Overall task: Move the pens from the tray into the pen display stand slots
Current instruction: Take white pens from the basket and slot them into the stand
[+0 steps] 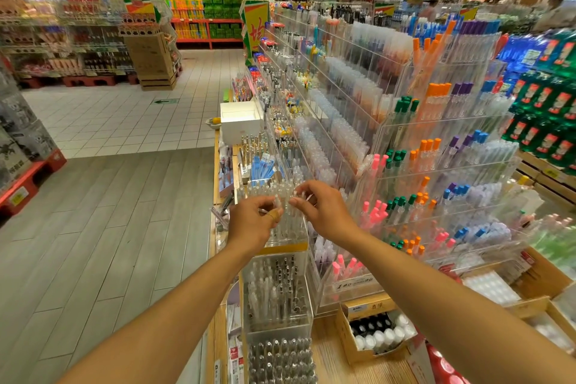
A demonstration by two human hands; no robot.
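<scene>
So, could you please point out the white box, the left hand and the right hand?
white box [240, 126]: head view, front wall.
left hand [249, 224]: head view, back of hand.
right hand [324, 212]: head view, back of hand.

Open aisle floor [118, 212] lies left; tiered clear pen racks [405, 140] crowd the right side.

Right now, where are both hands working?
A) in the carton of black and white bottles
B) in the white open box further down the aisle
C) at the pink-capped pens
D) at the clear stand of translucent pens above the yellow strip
D: the left hand and right hand meet with curled fingertips at the tops of the translucent pens in the clear stand.
</scene>
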